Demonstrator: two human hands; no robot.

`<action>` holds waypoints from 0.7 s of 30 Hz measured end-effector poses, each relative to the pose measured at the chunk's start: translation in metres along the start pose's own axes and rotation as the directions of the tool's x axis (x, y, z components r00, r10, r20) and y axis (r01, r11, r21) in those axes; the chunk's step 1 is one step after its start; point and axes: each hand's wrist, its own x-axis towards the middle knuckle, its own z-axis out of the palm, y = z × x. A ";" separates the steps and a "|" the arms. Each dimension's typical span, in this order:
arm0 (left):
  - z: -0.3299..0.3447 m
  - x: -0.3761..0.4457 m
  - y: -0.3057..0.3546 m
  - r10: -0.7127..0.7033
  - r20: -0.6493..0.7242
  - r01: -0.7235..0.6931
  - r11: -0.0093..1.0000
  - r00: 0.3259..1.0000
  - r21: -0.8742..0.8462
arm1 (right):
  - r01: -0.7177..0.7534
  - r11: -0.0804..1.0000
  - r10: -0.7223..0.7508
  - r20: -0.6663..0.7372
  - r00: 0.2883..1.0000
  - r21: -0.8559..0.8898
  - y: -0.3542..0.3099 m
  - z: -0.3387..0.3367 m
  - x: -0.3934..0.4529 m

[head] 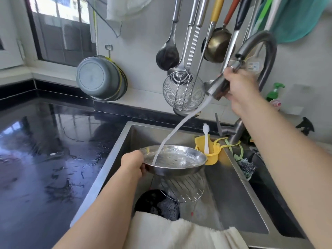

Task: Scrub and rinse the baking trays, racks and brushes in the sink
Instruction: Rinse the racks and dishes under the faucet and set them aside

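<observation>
My left hand (133,165) grips the left rim of a round steel tray (177,159), held tilted over the steel sink (233,200). My right hand (241,90) grips the pull-out faucet head (217,85) and aims it down-left. A stream of water (172,133) arcs from it into the tray. Under the tray a round wire rack (185,189) leans in the sink. A dark round pan (152,202) with suds lies at the sink's near left. A white brush (206,139) stands in a yellow holder (212,151) at the sink's back.
Ladles, a whisk and a wire skimmer (183,92) hang above the sink's back edge. Grey basins (100,78) lean on the wall. A wet black countertop (45,150) lies left. A steel scourer (247,167) sits on the right rim. A white towel (179,232) covers the near edge.
</observation>
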 end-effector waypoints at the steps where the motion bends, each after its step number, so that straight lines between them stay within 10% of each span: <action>1: -0.001 -0.002 0.000 -0.022 0.012 0.022 1.000 1.000 -0.005 | 0.021 0.990 -0.021 -0.002 1.000 -0.140 0.008 -0.004 -0.004; 6: -0.002 0.004 0.000 -0.027 0.002 0.027 0.998 1.000 0.058 | 0.051 0.860 -0.013 0.078 0.997 -0.507 0.035 -0.024 -0.024; 21: 0.012 -0.003 -0.011 0.084 0.248 -0.222 0.764 0.965 0.606 | -0.104 0.891 0.242 0.270 0.932 -0.441 0.021 -0.027 -0.027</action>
